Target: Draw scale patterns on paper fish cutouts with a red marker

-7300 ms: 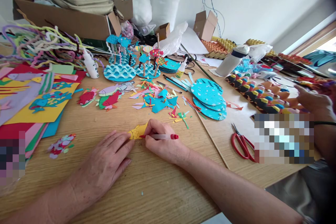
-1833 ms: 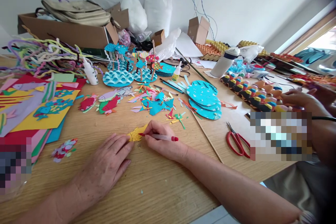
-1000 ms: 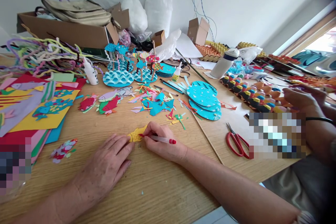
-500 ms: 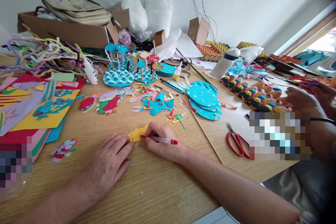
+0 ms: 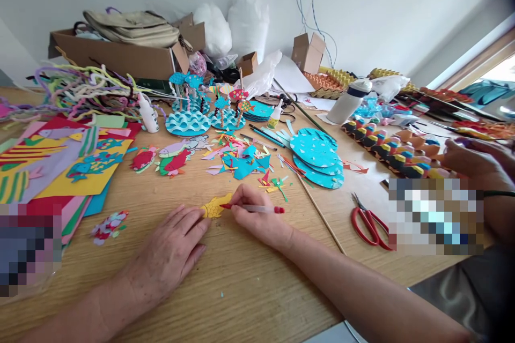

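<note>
A small yellow paper fish (image 5: 216, 207) with dark drawn lines lies on the wooden table in front of me. My left hand (image 5: 173, 246) rests flat at its left end, fingertips touching the paper and fingers extended. My right hand (image 5: 257, 220) pinches a pen (image 5: 263, 209) with a clear barrel and red ends, its red tip at the fish's right part. Beyond my hands lie blue paper scraps (image 5: 245, 163) and cut-out paper fish (image 5: 173, 158). Left of my left hand is a small pile of coloured paper bits (image 5: 110, 226).
Red-handled scissors (image 5: 370, 225) and a thin stick (image 5: 322, 214) lie to the right. Blue paper discs (image 5: 316, 150), glue bottles (image 5: 148, 113) and finished fish stands (image 5: 188, 123) stand behind. Coloured sheets (image 5: 88, 182) fill the left. Another person's hands (image 5: 469, 158) work at far right.
The whole view has shifted a little, so things sit slightly farther right and lower. My right fingers have moved slightly, and more of the fish's right end shows. The pen stays at the fish.
</note>
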Tool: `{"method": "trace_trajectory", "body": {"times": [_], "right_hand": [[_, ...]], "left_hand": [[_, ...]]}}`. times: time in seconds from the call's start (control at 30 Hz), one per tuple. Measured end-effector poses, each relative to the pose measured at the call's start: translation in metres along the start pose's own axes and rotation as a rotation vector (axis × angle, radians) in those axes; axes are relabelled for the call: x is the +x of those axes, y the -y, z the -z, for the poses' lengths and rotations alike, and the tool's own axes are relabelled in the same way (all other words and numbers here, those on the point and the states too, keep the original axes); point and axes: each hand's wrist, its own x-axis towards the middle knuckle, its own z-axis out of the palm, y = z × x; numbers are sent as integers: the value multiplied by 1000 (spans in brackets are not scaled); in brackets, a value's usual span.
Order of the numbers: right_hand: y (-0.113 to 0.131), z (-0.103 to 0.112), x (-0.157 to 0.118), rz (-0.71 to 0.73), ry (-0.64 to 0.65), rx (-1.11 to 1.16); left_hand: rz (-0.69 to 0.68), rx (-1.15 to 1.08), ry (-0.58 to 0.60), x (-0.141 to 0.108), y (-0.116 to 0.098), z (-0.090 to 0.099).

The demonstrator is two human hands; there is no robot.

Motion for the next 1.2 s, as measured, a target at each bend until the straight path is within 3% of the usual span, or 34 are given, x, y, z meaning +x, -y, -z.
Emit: {"method": "trace_trajectory", "body": {"times": [0.37,1.2], "right_hand": [[-2,3,-1,-4,59,115],[4,3,3,-46,-22,145]], "left_hand": [[108,-99,183,6,-9,10],[134,-100,211,7,-11,13]]}}
